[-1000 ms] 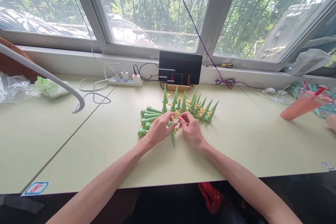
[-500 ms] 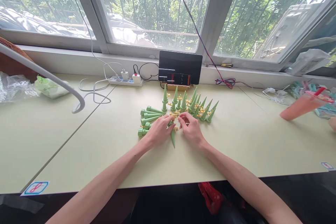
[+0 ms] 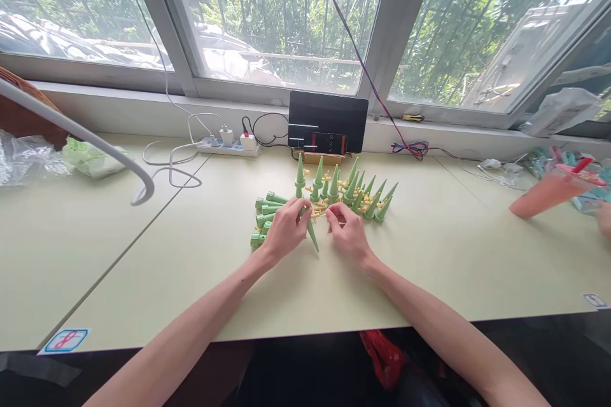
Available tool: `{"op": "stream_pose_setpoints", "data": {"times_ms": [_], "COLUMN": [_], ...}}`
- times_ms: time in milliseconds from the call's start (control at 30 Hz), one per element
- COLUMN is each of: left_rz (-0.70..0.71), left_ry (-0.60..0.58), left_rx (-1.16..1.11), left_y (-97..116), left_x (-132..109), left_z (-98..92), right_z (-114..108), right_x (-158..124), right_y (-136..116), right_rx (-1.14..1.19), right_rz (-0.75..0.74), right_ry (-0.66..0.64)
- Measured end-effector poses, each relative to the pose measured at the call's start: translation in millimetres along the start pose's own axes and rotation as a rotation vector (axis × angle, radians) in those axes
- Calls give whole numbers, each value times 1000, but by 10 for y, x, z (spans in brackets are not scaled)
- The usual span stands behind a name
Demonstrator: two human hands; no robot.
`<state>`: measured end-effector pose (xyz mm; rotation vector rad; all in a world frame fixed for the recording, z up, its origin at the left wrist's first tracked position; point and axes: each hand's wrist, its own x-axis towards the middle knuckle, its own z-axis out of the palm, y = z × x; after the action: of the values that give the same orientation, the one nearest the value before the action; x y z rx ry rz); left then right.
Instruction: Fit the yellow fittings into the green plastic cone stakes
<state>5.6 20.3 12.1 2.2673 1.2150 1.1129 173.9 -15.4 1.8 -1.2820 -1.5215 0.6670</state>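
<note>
My left hand (image 3: 285,229) is closed around a green cone-shaped spike (image 3: 312,236) whose tip points down and toward me. My right hand (image 3: 348,229) is pinched next to it, with its fingertips at a small yellow piece (image 3: 321,215) near the spike's wide end. Just beyond my hands several green spikes (image 3: 352,189) stand upright on the pale table (image 3: 191,254), with small yellow parts (image 3: 342,186) among them. More green spikes (image 3: 267,206) lie on their sides to the left of my left hand.
A dark tablet (image 3: 328,117) with a phone (image 3: 325,143) leaning on it stands at the window sill. A power strip (image 3: 229,148) with white cables lies to the left. Another person's hand (image 3: 604,217) and an orange cup (image 3: 544,196) are at the far right. A white lamp arm (image 3: 76,135) curves in from the left.
My left hand has lifted the green spike and swung its tip up and leftward; both hands have shifted slightly away from me toward the standing spikes.
</note>
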Motion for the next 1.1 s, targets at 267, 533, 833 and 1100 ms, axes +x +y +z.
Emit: {"op": "stream_pose_setpoints", "data": {"times_ms": [267, 533, 833, 1100], "left_rz": [17, 44, 86, 80], "left_ry": [32, 12, 13, 10], "left_rx": [-25, -49, -109, -158], "left_y": [8, 10, -27, -31], "left_x": [-3, -9, -2, -3], "left_z": [3, 6, 17, 29], "right_z": [-4, -4, 1, 5], "right_x": [4, -7, 2, -1], "right_y": [3, -4, -5, -5], "right_rx": [-4, 32, 53, 57], "right_rz": [8, 2, -3, 2], "right_ry": [16, 2, 7, 5]}}
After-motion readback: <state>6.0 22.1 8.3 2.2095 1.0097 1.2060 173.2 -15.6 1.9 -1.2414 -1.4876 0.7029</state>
